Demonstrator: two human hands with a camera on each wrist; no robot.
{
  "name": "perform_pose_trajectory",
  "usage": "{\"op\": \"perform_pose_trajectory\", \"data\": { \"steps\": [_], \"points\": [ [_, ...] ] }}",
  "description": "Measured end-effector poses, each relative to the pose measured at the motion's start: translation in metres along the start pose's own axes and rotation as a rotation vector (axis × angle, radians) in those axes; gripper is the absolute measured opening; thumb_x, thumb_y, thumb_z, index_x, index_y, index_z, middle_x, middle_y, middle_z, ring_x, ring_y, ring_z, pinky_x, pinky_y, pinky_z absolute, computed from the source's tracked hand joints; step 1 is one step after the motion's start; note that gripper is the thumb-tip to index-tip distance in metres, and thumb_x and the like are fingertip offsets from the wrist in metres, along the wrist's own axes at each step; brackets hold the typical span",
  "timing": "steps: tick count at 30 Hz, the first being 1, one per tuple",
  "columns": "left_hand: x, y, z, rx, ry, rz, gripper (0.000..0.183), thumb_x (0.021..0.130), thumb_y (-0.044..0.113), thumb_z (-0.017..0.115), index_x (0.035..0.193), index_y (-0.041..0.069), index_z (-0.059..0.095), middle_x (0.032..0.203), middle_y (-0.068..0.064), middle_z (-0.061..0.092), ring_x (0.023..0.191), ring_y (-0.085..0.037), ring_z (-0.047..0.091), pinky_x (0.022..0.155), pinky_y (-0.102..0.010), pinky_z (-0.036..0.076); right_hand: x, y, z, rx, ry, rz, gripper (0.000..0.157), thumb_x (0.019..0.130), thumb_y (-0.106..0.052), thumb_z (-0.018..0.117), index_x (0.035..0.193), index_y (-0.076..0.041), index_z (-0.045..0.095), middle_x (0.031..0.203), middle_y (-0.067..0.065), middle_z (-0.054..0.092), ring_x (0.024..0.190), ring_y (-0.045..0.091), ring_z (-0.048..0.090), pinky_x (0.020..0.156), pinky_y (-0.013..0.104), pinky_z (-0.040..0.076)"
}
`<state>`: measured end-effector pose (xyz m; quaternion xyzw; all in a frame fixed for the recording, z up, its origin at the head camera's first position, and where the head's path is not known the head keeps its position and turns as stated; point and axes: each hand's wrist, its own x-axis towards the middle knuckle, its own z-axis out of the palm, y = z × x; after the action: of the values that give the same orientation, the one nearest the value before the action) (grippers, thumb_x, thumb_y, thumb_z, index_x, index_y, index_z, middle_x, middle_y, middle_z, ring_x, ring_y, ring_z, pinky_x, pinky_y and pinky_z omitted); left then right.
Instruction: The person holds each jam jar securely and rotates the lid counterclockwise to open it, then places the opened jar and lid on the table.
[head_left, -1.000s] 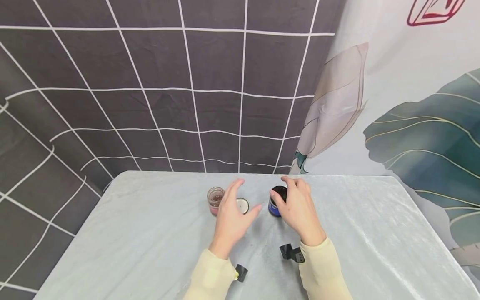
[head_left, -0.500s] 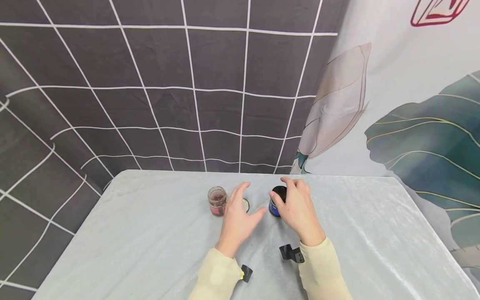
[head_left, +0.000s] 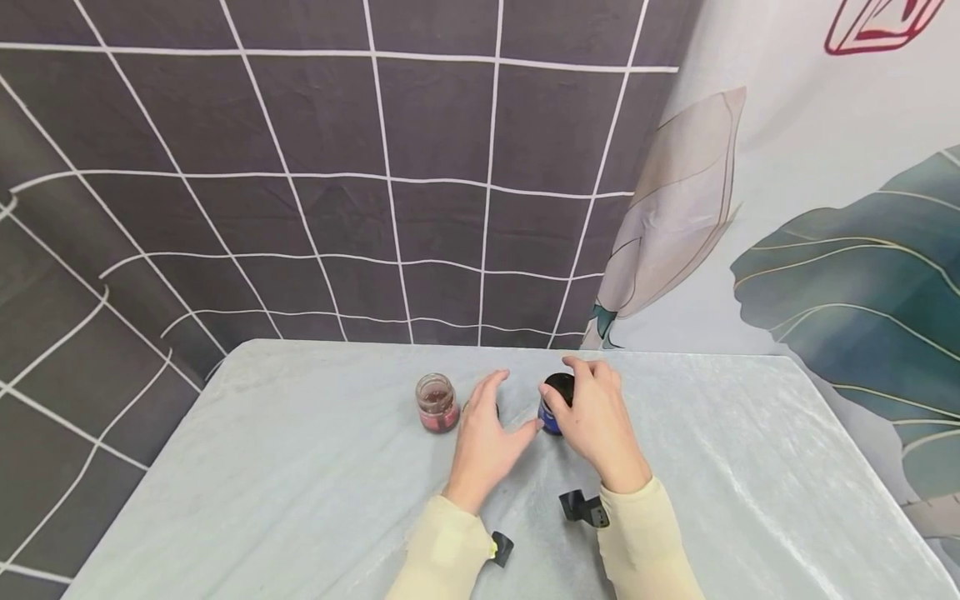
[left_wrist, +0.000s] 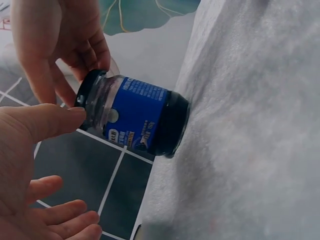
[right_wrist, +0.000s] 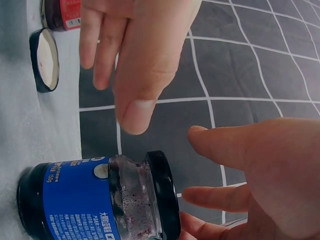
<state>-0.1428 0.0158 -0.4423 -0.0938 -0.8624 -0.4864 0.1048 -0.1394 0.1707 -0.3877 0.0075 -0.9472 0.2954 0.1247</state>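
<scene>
A glass jar with a blue label (head_left: 551, 419) and a black lid (right_wrist: 164, 192) stands upright on the table. My right hand (head_left: 597, 417) is around the top of this jar; in the right wrist view its thumb stands apart from the lid, while its fingertips come close to or touch it. Just left of the jar, my left hand (head_left: 483, 450) has its thumb and fingers spread, holding nothing. The left thumb (left_wrist: 60, 121) is at the lid's edge in the left wrist view; contact is unclear. An uncapped jar with a red label (head_left: 437, 408) stands farther left.
A loose lid with a pale inside (right_wrist: 48, 60) lies on the table beside the red-labelled jar, mostly hidden by my left hand in the head view. A pale cloth covers the table (head_left: 300, 483). A dark gridded curtain (head_left: 315, 217) hangs behind it.
My left hand has shifted right, past the red-labelled jar and over the loose lid, closer to the blue-labelled jar. My right hand and both jars have stayed in place.
</scene>
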Motion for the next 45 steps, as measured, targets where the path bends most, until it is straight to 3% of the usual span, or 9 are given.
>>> {"op": "perform_pose_trajectory", "data": {
  "steps": [21, 30, 45],
  "points": [
    [-0.004, 0.000, 0.026, -0.001, -0.066, -0.067, 0.075, 0.078, 0.035, 0.084, 0.142, 0.011, 0.053, 0.142, -0.013, 0.055, 0.127, -0.036, 0.055, 0.104, -0.049, 0.044, -0.001, 0.000, 0.002, -0.005, 0.001, -0.008, 0.052, 0.094, -0.024, 0.069, 0.132, 0.009, 0.056, 0.121, 0.033, 0.054, 0.116, 0.051, 0.046, 0.095, 0.058, 0.041],
    [-0.004, 0.001, 0.037, -0.012, -0.099, -0.085, 0.076, 0.078, 0.028, 0.082, 0.144, 0.009, 0.051, 0.143, -0.014, 0.054, 0.130, -0.035, 0.053, 0.107, -0.049, 0.043, -0.003, -0.001, 0.002, -0.008, 0.006, -0.015, 0.052, 0.093, -0.024, 0.070, 0.131, 0.009, 0.057, 0.120, 0.033, 0.055, 0.114, 0.050, 0.047, 0.095, 0.058, 0.042],
    [0.000, 0.006, 0.053, 0.002, -0.129, -0.067, 0.071, 0.079, 0.023, 0.078, 0.143, 0.007, 0.051, 0.137, -0.012, 0.057, 0.125, -0.031, 0.057, 0.104, -0.045, 0.045, -0.002, 0.001, 0.002, -0.016, -0.016, -0.016, 0.055, 0.093, -0.026, 0.071, 0.133, 0.009, 0.055, 0.121, 0.035, 0.054, 0.115, 0.051, 0.047, 0.097, 0.059, 0.041]
  ]
}}
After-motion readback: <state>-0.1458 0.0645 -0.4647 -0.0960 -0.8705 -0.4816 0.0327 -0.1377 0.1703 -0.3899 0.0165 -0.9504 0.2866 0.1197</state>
